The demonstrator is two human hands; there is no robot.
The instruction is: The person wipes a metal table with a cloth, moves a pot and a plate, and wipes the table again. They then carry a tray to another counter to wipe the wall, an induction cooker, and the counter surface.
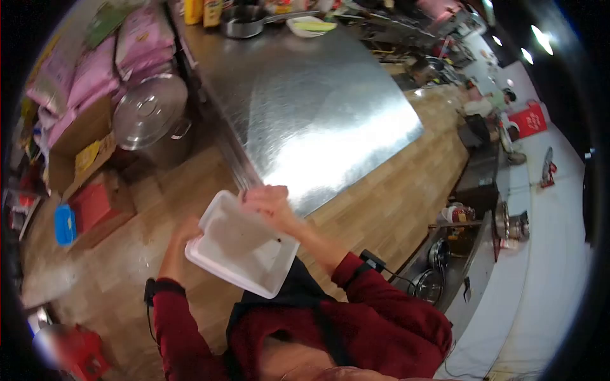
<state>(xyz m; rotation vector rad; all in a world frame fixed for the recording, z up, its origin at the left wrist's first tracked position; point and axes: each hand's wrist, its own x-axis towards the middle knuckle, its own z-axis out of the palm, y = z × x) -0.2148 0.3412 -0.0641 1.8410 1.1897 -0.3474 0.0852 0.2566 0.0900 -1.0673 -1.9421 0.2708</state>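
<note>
A white rectangular tub point(244, 247), tilted with its inside facing the camera, is in front of my body. A few small dark specks show on its inner surface. My left hand point(190, 230) grips the tub's left edge, with most of its fingers hidden behind the wall. At the tub's upper rim is my right hand point(267, 204), its fingers curled together; whether it holds the rim or something small cannot be made out.
A steel table point(318, 108) stands ahead, with a saucepan point(243, 23) and a white dish point(310, 26) at its far end. To the left are a lidded pot point(151, 112), a cardboard box point(79, 155) and pink sacks point(95, 76). Low shelving point(476, 267) is at right.
</note>
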